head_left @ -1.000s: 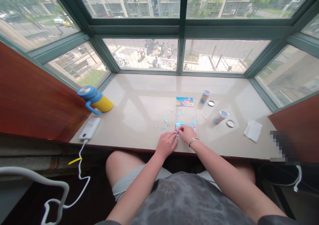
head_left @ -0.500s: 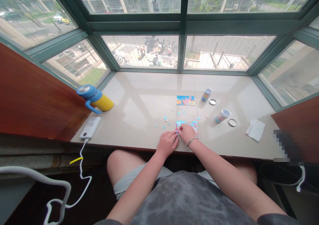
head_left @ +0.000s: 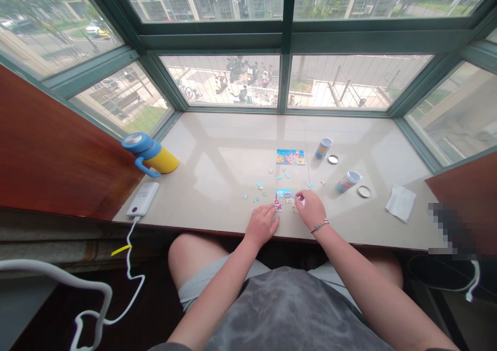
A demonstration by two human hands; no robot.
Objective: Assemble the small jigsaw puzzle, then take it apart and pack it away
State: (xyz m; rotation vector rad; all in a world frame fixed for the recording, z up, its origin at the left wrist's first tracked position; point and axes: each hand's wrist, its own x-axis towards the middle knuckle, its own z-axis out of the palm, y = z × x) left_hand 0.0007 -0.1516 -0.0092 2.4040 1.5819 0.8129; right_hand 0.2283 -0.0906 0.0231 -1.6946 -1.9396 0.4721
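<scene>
A partly assembled jigsaw puzzle [head_left: 285, 193] with a blue cartoon picture lies near the front edge of the table. My left hand [head_left: 262, 223] rests flat at its lower left corner, fingers stretched out and holding nothing. Over the puzzle's right side is my right hand [head_left: 311, 209], wearing a bracelet [head_left: 320, 225]. Its thumb and forefinger are pinched around a small pale puzzle piece [head_left: 302, 201], partly hidden by the fingers. Loose puzzle pieces [head_left: 259, 185] lie scattered to the left and behind. Farther back is a flat picture card [head_left: 290, 157] with a similar colourful scene.
Two small clear canisters [head_left: 323, 147] stand at the right, each with a round lid [head_left: 364, 191] beside it. A white tissue [head_left: 400, 203] lies farther right. At the left are a yellow and blue flask [head_left: 155, 157] and a white power bank [head_left: 143, 199] with a cable. Windows surround the ledge.
My right hand has moved right, from the puzzle's left side beside my left hand to its right side. This uncovers the red piece at the left. My left hand has stayed in place.
</scene>
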